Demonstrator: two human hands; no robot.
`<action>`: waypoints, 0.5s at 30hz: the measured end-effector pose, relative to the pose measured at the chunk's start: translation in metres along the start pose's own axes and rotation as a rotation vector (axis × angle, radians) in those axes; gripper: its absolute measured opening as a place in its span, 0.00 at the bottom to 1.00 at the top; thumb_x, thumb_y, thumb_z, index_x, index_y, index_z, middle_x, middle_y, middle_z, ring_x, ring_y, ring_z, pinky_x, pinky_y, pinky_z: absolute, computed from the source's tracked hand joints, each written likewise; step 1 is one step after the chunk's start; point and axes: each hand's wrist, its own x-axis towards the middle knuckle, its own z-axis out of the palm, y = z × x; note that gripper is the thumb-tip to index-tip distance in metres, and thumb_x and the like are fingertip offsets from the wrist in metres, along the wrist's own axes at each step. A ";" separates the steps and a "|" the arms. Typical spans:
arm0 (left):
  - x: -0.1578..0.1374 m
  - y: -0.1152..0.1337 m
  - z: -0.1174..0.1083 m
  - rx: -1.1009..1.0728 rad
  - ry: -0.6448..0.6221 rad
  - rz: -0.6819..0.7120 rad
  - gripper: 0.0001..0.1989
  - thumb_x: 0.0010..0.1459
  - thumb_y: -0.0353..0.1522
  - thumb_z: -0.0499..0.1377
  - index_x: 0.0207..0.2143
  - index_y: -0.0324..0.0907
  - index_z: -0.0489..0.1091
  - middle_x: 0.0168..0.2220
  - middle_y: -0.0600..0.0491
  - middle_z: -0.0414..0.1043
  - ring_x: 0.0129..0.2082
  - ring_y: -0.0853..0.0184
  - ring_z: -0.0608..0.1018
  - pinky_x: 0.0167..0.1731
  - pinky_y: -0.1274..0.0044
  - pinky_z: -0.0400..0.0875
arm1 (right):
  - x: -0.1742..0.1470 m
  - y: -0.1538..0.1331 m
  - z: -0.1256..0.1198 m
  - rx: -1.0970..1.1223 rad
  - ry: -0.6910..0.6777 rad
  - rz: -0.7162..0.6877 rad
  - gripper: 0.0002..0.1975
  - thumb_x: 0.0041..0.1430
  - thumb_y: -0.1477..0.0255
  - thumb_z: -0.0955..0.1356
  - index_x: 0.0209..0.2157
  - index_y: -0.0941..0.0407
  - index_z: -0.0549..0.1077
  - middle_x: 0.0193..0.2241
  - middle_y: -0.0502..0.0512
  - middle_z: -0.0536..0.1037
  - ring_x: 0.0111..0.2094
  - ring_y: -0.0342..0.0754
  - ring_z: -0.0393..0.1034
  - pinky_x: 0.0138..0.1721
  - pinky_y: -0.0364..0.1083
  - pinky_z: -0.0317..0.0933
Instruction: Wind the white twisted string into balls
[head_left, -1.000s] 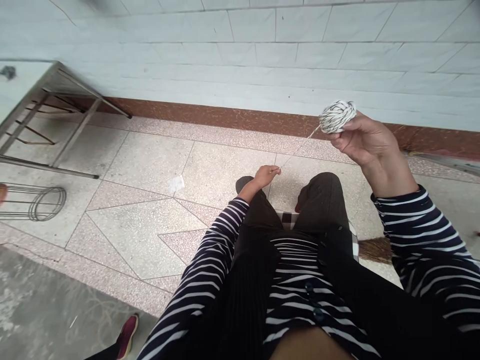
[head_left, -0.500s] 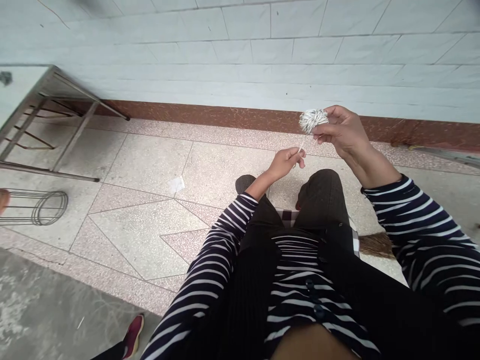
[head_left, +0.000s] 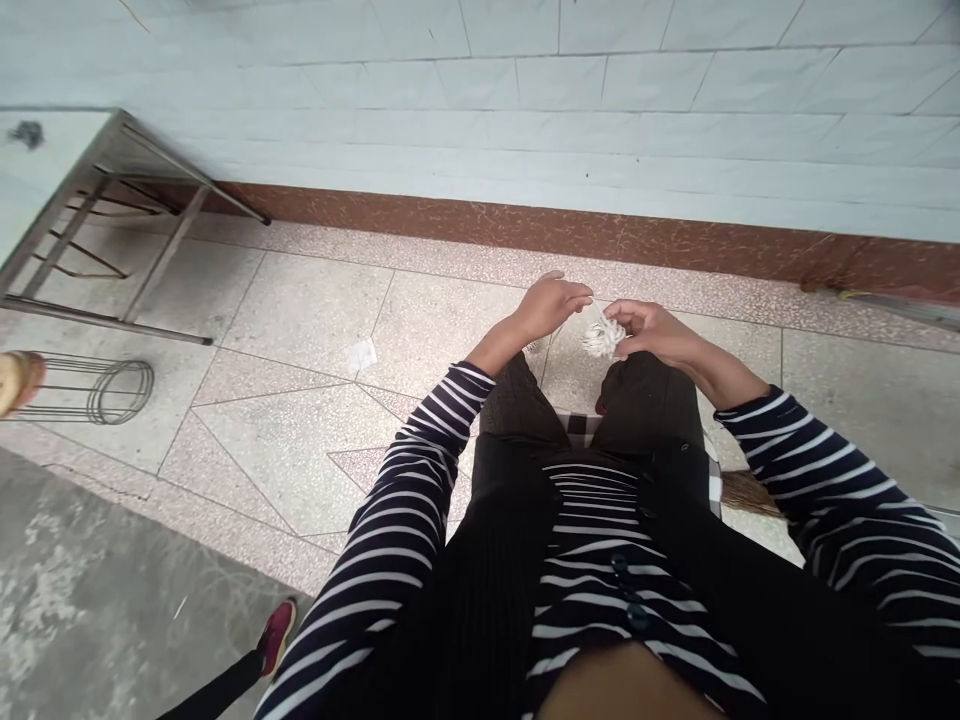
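A small wound bundle of white cord [head_left: 602, 337] with dark flecks is held in my right hand [head_left: 660, 335], its fingers and thumb closed round the right side of the bundle. Just left of it, my left hand [head_left: 551, 305] is pinched, with the fingertips close to the bundle's upper left edge. A short pale strand [head_left: 598, 311] of the cord runs between those fingertips and the bundle. Both hands are above my knees, over the tiled floor. The underside of the bundle and part of the right thumb's grip are hidden.
A metal-framed table [head_left: 112, 150] stands at left against the tiled wall [head_left: 525, 130]. Before it lies a wire-framed stool [head_left: 120, 392]. A white paper scrap [head_left: 363, 355] is on the floor. Broom bristles [head_left: 750, 492] show by my right sleeve. Another person's red shoe [head_left: 277, 635] is lower left.
My right hand has come down with the cord bundle. My left hand has risen slightly and moved left; the strand between the hands is now shorter and slants up to the left. The view has shifted slightly.
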 end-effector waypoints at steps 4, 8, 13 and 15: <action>-0.005 -0.005 0.018 -0.236 0.009 -0.091 0.17 0.74 0.38 0.58 0.33 0.40 0.80 0.36 0.51 0.83 0.39 0.64 0.81 0.48 0.72 0.71 | -0.005 -0.033 -0.010 0.223 0.051 -0.131 0.29 0.36 0.72 0.84 0.42 0.52 0.77 0.35 0.49 0.80 0.29 0.44 0.73 0.27 0.43 0.68; -0.014 0.008 0.036 -0.439 -0.010 -0.089 0.17 0.73 0.38 0.58 0.33 0.40 0.80 0.38 0.50 0.84 0.40 0.66 0.81 0.49 0.74 0.71 | 0.028 -0.048 -0.034 0.152 0.442 -0.219 0.26 0.41 0.69 0.84 0.40 0.53 0.74 0.36 0.52 0.79 0.30 0.44 0.72 0.28 0.44 0.70; -0.020 0.021 0.036 -0.541 -0.160 -0.205 0.17 0.70 0.37 0.60 0.29 0.40 0.77 0.27 0.53 0.80 0.30 0.70 0.78 0.42 0.76 0.70 | 0.065 -0.021 -0.058 -0.330 0.752 -0.178 0.26 0.44 0.69 0.82 0.44 0.54 0.73 0.38 0.56 0.78 0.34 0.50 0.73 0.30 0.48 0.69; -0.021 0.020 0.026 -0.507 -0.172 -0.221 0.17 0.70 0.38 0.60 0.28 0.40 0.78 0.27 0.53 0.80 0.29 0.71 0.76 0.39 0.76 0.68 | 0.062 -0.007 -0.056 -0.500 0.709 -0.132 0.27 0.40 0.71 0.82 0.43 0.55 0.75 0.37 0.57 0.79 0.36 0.52 0.73 0.32 0.48 0.68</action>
